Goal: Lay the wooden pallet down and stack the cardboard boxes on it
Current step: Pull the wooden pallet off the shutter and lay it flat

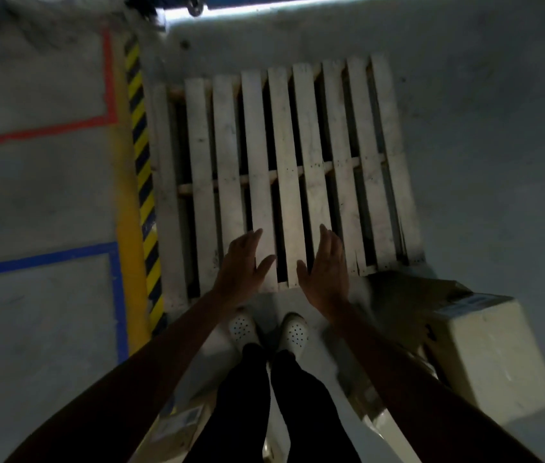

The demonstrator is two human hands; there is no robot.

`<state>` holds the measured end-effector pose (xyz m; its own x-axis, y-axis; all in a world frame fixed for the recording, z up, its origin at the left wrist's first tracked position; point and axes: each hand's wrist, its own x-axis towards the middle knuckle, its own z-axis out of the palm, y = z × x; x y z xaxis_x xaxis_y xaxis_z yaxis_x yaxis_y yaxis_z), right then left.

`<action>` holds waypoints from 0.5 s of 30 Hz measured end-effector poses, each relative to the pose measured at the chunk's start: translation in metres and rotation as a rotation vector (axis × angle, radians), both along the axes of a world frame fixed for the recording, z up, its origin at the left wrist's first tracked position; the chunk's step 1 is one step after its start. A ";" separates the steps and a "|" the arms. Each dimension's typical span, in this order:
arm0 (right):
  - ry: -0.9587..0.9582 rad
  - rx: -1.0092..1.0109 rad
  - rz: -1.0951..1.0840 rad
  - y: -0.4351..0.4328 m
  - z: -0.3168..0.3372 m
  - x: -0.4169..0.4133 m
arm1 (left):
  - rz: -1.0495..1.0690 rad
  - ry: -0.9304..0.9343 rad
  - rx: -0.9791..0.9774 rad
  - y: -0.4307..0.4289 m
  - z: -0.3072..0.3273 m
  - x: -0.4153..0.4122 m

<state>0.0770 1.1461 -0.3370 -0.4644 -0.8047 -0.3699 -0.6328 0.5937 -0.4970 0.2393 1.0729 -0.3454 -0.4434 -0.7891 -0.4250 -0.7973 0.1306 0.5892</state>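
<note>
Wooden pallet (284,168) flat; my left hand (243,267), right hand (327,269) spread, empty (fingers straight). I'd grip lower-right cardboard box (488,355) by both sides.

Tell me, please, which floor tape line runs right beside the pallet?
The black-and-yellow striped tape, along the pallet's left edge; the plain yellow band lies just beyond it, with the red line and blue line farther left.

Bare left forearm (164,349) and bare right forearm (388,349), uncovered right to the frame edge. Also bare: left grip (242,265), right grip (326,270). Plain black long trousers (241,402) on both legs. Pair of white rounded clog-type shoes (242,329), the right one (295,333) alike, tops dotted with small dark vent holes. Dim light, finer detail unreadable.
</note>
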 end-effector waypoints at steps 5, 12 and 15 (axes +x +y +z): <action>0.018 -0.121 -0.004 0.016 0.098 0.016 | 0.022 0.065 -0.083 0.028 0.095 0.028; 0.038 -0.250 0.023 0.043 0.174 0.039 | 0.044 0.141 -0.167 0.062 0.158 0.059; 0.034 -0.264 0.023 0.056 0.180 0.045 | 0.090 0.191 -0.177 0.068 0.162 0.068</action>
<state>0.1222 1.2020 -0.1572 -0.4533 -0.8818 -0.1304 -0.6638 0.4316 -0.6108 0.3072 1.1412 -0.1837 -0.4269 -0.8836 -0.1924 -0.6869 0.1785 0.7045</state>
